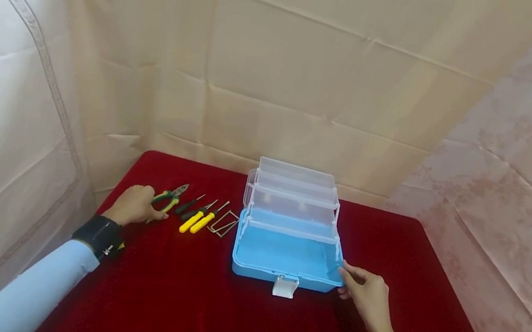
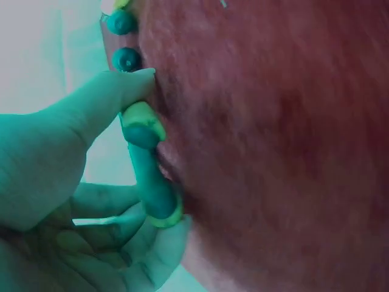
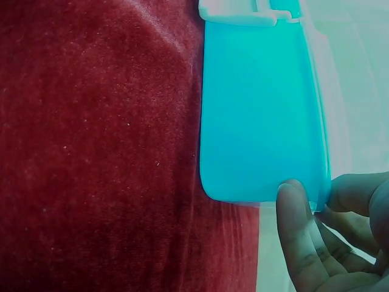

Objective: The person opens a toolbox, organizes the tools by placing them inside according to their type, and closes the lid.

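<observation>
My left hand (image 1: pixel 132 206) is at the left of the table, gripping the green-and-yellow handles of a pair of pliers (image 1: pixel 178 190). In the left wrist view the thumb lies by one handle (image 2: pixel 152 176) and the fingers curl near its end. The pliers' metal nose points away toward the back. My right hand (image 1: pixel 369 296) pinches the front right corner of a blue toolbox (image 1: pixel 255 271), thumb and fingers on either side of the rim. Its clear tiered trays (image 1: pixel 297 196) stand raised at the back, and the blue bottom shows bare.
Between pliers and toolbox lie a yellow screwdriver (image 1: pixel 189 224), another yellow screwdriver (image 1: pixel 201 223), small dark-handled tools (image 1: pixel 188 215) and thin bent metal rods (image 1: pixel 224 233). A white latch (image 1: pixel 285 287) hangs at the toolbox front. Red cloth (image 1: pixel 174 297) covers the table; curtains (image 1: pixel 275 80) surround it.
</observation>
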Available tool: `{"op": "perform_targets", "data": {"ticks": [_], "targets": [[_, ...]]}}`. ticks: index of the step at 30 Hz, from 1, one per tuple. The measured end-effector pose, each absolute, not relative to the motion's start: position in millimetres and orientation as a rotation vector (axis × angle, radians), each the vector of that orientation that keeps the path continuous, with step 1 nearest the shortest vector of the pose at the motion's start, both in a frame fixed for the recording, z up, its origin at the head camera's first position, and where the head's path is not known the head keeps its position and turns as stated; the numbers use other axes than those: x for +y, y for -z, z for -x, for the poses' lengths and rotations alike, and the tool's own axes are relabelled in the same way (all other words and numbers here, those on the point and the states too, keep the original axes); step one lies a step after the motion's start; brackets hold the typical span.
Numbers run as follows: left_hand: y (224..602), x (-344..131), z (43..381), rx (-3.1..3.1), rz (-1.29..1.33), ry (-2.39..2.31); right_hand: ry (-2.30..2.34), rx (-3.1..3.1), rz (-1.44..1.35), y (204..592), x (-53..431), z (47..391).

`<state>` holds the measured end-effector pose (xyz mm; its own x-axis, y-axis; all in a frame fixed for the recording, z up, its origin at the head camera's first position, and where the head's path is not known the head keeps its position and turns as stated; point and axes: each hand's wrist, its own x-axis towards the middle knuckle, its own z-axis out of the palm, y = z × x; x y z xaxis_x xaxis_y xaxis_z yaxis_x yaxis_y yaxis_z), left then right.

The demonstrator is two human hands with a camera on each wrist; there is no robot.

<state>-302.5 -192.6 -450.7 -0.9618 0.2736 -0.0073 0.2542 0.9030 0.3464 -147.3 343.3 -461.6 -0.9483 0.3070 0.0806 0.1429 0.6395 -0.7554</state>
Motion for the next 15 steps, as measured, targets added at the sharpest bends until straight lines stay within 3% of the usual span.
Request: {"op": "perform_targets", "data": {"ticks": [15], "targets": [[459, -195, 295, 3.073, -0.247, -0.638, -1.193, -2.67, 0.379, 465, 344, 146]]}}
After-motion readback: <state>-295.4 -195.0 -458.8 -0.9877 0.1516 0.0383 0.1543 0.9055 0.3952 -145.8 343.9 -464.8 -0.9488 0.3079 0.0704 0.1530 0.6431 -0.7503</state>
